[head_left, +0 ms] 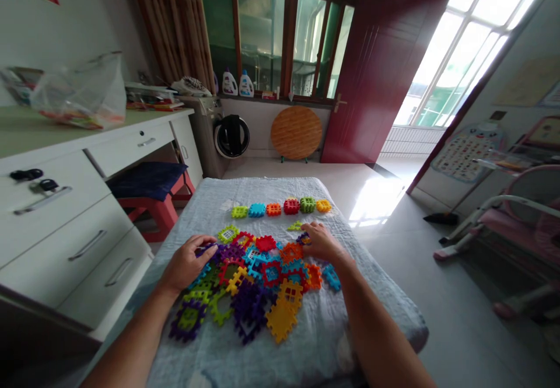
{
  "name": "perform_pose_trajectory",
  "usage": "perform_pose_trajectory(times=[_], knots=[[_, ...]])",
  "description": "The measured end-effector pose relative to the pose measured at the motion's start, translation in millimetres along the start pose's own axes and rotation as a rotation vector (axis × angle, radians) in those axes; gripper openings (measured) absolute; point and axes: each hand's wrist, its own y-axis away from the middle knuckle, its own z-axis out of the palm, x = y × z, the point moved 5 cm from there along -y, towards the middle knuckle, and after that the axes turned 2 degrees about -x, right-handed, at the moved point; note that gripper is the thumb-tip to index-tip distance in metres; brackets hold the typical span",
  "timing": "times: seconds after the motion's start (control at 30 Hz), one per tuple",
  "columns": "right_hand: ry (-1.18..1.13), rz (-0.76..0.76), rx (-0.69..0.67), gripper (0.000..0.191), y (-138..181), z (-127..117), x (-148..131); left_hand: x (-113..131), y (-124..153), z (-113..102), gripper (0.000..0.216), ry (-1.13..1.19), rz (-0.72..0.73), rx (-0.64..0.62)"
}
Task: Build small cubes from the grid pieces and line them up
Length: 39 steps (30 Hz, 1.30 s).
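A heap of flat plastic interlocking block pieces with notched edges lies on the cloth-covered surface, in purple, red, blue, green, orange and yellow. At its left edge my left hand [188, 264] is closed, thumb and fingers around a purple block piece [207, 250]. My right hand [324, 241] reaches to the heap's upper right, its fingers closed on a small purple block piece [303, 238], partly hidden. Just beyond those fingertips lies a light green triangular piece [295, 226]. Behind the heap, assembled blocks stand in a row, among them a red block [291, 206] and a green block [307, 204].
A light blue cloth [219, 359] covers the work surface. To the left are a white desk [52, 201] and a red stool [161, 207] with a dark cushion. A washing machine [205, 137] and a round wooden tabletop [296, 133] stand behind; a pink chair [534, 201] is right.
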Motion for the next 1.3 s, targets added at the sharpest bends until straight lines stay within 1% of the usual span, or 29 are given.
perform_pose_trajectory(times=[0.1,0.17,0.27,0.37,0.47,0.6,0.63,0.7,0.77,0.8,0.87,0.93,0.97,1.03,1.1,1.2,1.23,1.3], knots=[[-0.086,-0.023,0.061,0.047,-1,2,7,1,0,-2,0.043,0.057,-0.042,-0.003],[-0.192,-0.027,0.121,0.046,0,0,18,0,0,-3,0.044,0.076,-0.065,-0.007],[-0.317,0.06,0.196,0.046,5,-5,45,-1,0,-4,0.045,0.08,-0.085,-0.003],[-0.333,0.14,0.206,0.045,11,-6,69,-2,0,-3,0.045,0.075,-0.089,-0.001],[-0.298,0.169,0.215,0.044,14,-3,80,-1,0,-2,0.046,0.068,-0.086,0.004],[-0.285,0.145,0.281,0.049,11,0,80,-2,1,-2,0.046,0.068,-0.092,0.009],[-0.286,0.142,0.297,0.046,11,-1,78,-3,1,-2,0.046,0.07,-0.097,0.01],[-0.259,0.153,0.295,0.035,11,-3,76,-5,1,-2,0.045,0.071,-0.104,0.011],[-0.212,0.167,0.211,0.027,14,-3,73,-6,1,-2,0.045,0.068,-0.104,0.007],[-0.194,0.165,0.141,0.028,16,-2,71,-7,1,-1,0.045,0.067,-0.103,0.005],[-0.172,0.154,0.016,0.038,20,2,66,-9,1,0,0.044,0.064,-0.1,-0.001],[-0.16,0.139,-0.031,0.044,24,4,63,-10,1,0,0.043,0.058,-0.101,-0.003],[-0.159,0.131,-0.022,0.044,24,4,61,-11,1,1,0.043,0.053,-0.102,-0.006],[-0.194,0.108,0.013,0.036,24,2,60,-11,1,1,0.042,0.043,-0.106,-0.009],[-0.274,0.088,0.04,0.023,22,0,62,-11,1,1,0.042,0.035,-0.108,-0.012],[-0.41,0.104,0.103,0.005,18,-5,66,-10,1,-1,0.042,0.033,-0.098,-0.007],[-0.467,0.113,0.128,0.003,16,-6,67,-9,1,-1,0.042,0.032,-0.093,-0.003],[-0.627,0.112,0.153,0.005,12,-5,66,-9,1,-2,0.042,0.031,-0.087,0.005]])
